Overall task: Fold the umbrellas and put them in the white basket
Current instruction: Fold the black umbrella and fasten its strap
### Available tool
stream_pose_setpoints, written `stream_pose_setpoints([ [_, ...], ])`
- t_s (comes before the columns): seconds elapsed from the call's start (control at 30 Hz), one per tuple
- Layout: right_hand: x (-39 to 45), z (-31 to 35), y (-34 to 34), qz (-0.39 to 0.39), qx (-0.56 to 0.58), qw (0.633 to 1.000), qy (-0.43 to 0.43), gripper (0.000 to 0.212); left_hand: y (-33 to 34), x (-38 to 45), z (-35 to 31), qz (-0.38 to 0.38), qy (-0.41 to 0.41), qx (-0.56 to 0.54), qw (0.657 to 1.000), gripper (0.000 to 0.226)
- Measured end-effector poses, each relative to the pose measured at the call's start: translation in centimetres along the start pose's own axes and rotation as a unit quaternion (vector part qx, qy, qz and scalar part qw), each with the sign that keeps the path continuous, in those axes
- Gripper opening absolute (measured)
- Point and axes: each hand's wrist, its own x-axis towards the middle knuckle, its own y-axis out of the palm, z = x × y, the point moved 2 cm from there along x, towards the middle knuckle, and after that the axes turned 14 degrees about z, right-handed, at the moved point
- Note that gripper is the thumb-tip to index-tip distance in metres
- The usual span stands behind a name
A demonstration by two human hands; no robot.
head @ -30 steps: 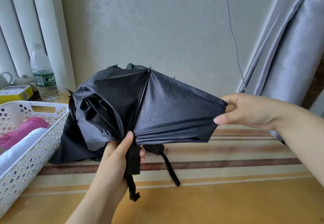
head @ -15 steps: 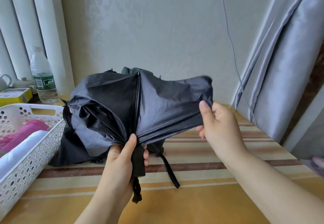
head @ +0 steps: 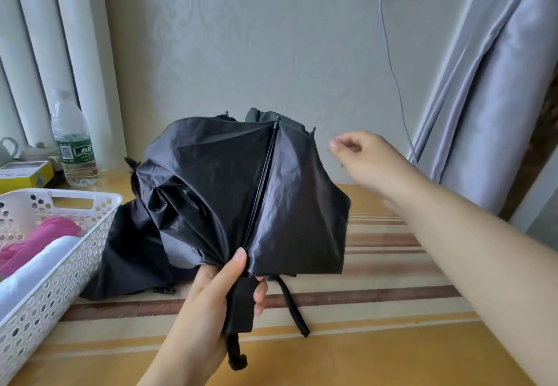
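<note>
While held, umbrella (head: 241, 192) between hands

The basket (head: 69, 252) runs off the left edge of the frame, so its far end is unseen. A pink umbrella (head: 39, 236) and a white one (head: 36, 268) inside are cut off too. The black umbrella (head: 241, 198) hides its own shaft. The bottle (head: 74, 141) label is too small to read; the right hand's fingers (head: 341, 144) look blurred, perhaps curled.
</note>
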Motion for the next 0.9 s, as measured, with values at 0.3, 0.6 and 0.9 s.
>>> stream_pose_setpoints([
  [0.3, 1.1, 1.5, -1.4, 0.063, 0.131, 0.987, -0.063, 0.014, 0.6, -0.1, -0.2, 0.074, -0.003, 0.036, 0.997, 0.052],
  [0.6, 0.6, 3.0, -2.4, 0.022, 0.137, 0.988, -0.07, 0.014, 1.3, -0.2, 0.4, 0.111, -0.037, 0.018, 0.993, 0.056],
  [0.9, -1.2, 3.2, -2.8, 0.147, 0.118, 0.979, -0.076, 0.022, 1.2, -0.2, 0.2, 0.12, -0.035, 0.017, 0.992, 0.055],
])
